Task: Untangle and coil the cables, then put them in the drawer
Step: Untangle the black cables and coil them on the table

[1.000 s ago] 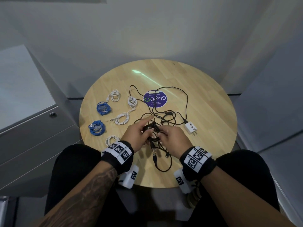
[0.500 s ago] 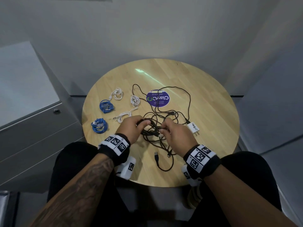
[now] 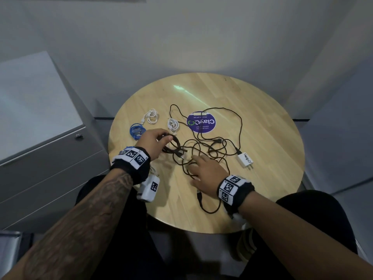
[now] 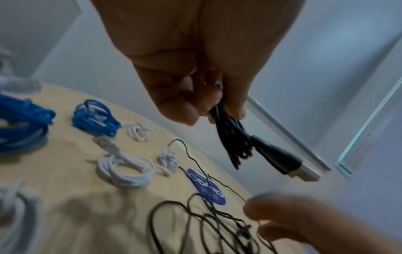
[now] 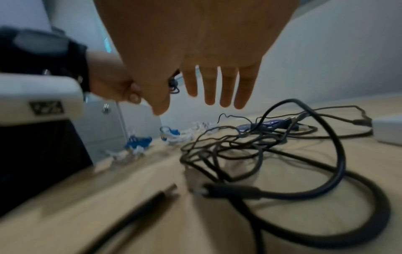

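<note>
My left hand [image 3: 155, 141] grips a coiled black cable [image 3: 173, 147] above the round wooden table [image 3: 262, 138]; in the left wrist view the coil [image 4: 232, 137] hangs from my fingers with its USB plug [image 4: 289, 165] sticking out. My right hand [image 3: 203, 170] is spread, fingers straight, over the tangle of black cables [image 3: 212, 146], holding nothing; its fingers [image 5: 217, 86] show spread in the right wrist view. Coiled blue cables [image 3: 137, 130] and coiled white cables [image 3: 151, 116] lie on the table's left part.
A white charger plug [image 3: 245, 160] lies on the right, joined to a black cable. A purple round sticker [image 3: 200, 122] sits mid-table. A grey drawer cabinet [image 3: 50, 154] with a lock stands left of the table. A loose black cable end [image 3: 199, 196] lies near my right wrist.
My left hand has lifted the black coil away to the left, toward the blue cables. My right hand has let go and now lies spread over the remaining tangle.
</note>
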Motion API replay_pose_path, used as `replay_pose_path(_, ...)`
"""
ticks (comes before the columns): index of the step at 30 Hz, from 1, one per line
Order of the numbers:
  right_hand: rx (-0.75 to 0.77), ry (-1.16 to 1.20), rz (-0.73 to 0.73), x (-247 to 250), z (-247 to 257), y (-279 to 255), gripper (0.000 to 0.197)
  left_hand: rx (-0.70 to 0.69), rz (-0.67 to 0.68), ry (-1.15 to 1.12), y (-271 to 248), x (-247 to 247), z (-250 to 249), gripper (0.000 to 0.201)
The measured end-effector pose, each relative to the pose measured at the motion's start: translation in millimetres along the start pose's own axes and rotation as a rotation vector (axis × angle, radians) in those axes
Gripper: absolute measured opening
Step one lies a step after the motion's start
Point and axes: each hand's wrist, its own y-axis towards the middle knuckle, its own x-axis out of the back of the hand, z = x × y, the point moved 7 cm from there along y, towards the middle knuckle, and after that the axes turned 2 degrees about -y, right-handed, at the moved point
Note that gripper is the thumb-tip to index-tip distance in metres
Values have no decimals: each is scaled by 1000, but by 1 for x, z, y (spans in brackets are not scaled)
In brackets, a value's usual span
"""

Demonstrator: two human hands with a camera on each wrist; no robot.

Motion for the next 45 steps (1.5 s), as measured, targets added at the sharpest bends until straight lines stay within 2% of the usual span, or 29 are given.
replay_pose_path(2,-45,-1,41,-13,-17,4,52,-2,92,117,4,-14,10,14)
replay_pose_path(5,-174,72,-23,-12,-55,0,47,8,181,268,8,-36,25,17)
replay_pose_path(9,-256,174,-36,-9,-80,-9,44,-11,347,394,5,-71,27,24)
replay_pose_path(11,-296,259,-127,1,-84,-15,38,-15,378,422,3,-83,25,26)
replay_pose_path(14,-340,396,-334,32,-84,-28,11,-13,361,540,1,-88,28,34)
replay_pose_path(15,-360,405,-311,38,-81,-33,9,-4,362,579,0,-89,30,37)
replay_pose_path(16,-377,388,-223,40,-75,-38,15,1,364,603,-1,-90,32,40)
replay_pose_path(19,-369,207,204,16,-51,-54,31,-2,328,630,-8,-87,29,47)
replay_pose_path(20,-350,111,305,6,-45,-58,36,-17,301,629,-10,-85,25,47)
replay_pose_path(22,-312,-25,354,-4,-39,-58,34,-68,218,583,-12,-77,12,46)
replay_pose_path(24,-312,-15,293,-2,-37,-57,17,-115,128,471,-14,-67,-3,42)
replay_pose_path(27,-330,126,182,4,-40,-63,12,-190,98,286,-23,-64,-24,36)
replay_pose_path(29,-358,318,51,18,-47,-68,13,-276,175,193,-34,-75,-45,38)
replay_pose_path(31,-319,523,-67,43,-49,-72,12,-343,303,108,-47,-94,-65,50)
replay_pose_path(33,-254,585,-182,74,-50,-76,8,-372,435,-33,-59,-114,-83,53)
replay_pose_path(35,-234,555,-286,105,-53,-80,7,-318,493,-256,-64,-117,-97,41)
replay_pose_path(38,-246,692,-357,135,-60,-91,18,-275,383,-351,-57,-96,-108,27)
replay_pose_path(41,-253,787,-309,144,-72,-104,14,-213,215,-394,-43,-64,-104,21)
replay_pose_path(43,-246,749,-342,153,-79,-109,8,-187,210,-377,-43,-53,-100,24)
replay_pose_path(45,-220,755,-430,162,-79,-108,6,-209,278,-286,-52,-54,-106,32)
